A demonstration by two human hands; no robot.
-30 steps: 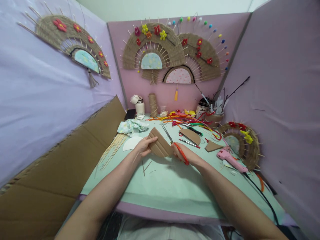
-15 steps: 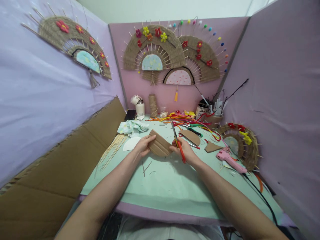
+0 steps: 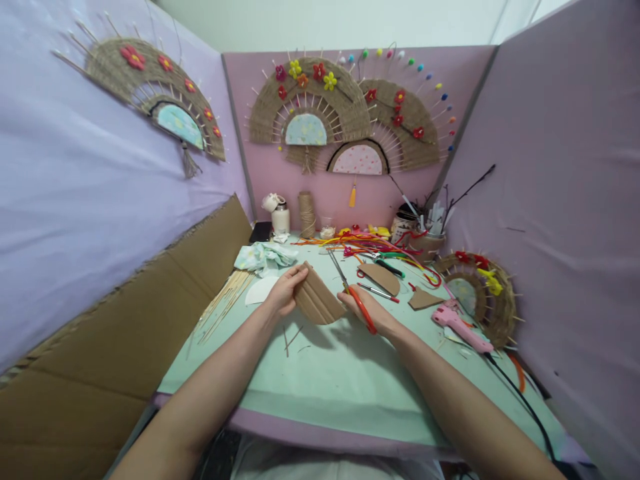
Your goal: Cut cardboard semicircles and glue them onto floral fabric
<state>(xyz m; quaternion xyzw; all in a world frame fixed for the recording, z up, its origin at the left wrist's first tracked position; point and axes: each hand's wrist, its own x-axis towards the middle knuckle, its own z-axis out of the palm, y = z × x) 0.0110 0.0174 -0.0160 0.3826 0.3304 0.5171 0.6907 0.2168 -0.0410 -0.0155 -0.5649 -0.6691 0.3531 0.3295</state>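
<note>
My left hand (image 3: 286, 291) pinches the upper left end of a brown half-round cardboard piece (image 3: 319, 298), which is tilted above the table. Red-handled scissors (image 3: 361, 309) are in my right hand (image 3: 364, 308), their blades pointing up and to the left, away from the cardboard. The right fingertips are close to the cardboard's lower right corner; whether they touch it I cannot tell. Beyond the right hand lie another half-round cardboard piece (image 3: 381, 278) and a pen (image 3: 379, 292).
Thin sticks (image 3: 226, 300), a white half-round piece (image 3: 261, 291) and crumpled cloth (image 3: 265, 257) lie left. A pink glue gun (image 3: 461, 328) with a black cord, a cardboard scrap (image 3: 424, 299) and a woven fan (image 3: 493, 300) are right. Tall cardboard (image 3: 130, 313) borders the left side.
The cardboard has tipped, its right end lower. My right hand has turned the scissors, so their blades point further left. My left hand still holds the cardboard.
</note>
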